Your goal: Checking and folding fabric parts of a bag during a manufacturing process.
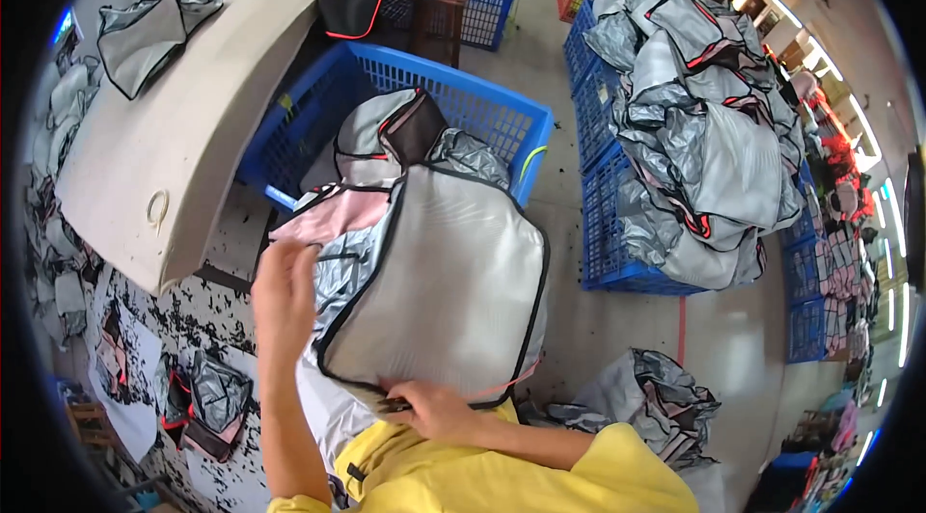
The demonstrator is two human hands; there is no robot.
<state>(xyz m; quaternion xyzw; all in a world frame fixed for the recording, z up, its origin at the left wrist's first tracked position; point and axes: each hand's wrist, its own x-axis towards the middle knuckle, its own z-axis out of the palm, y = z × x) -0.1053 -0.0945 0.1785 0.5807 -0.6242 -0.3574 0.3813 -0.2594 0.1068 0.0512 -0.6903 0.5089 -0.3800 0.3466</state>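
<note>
While right fingers (409, 392) pinch the black-bound fabric panel (449, 272), whether left fingers (280, 264) grip is unclear

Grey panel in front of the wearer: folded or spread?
Spread: the grey panel shows a broad face, black edging down both sides, right hand at near edge.

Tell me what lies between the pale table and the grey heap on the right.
In the head view: the blue basket with grey pieces, then a floor strip.
</note>
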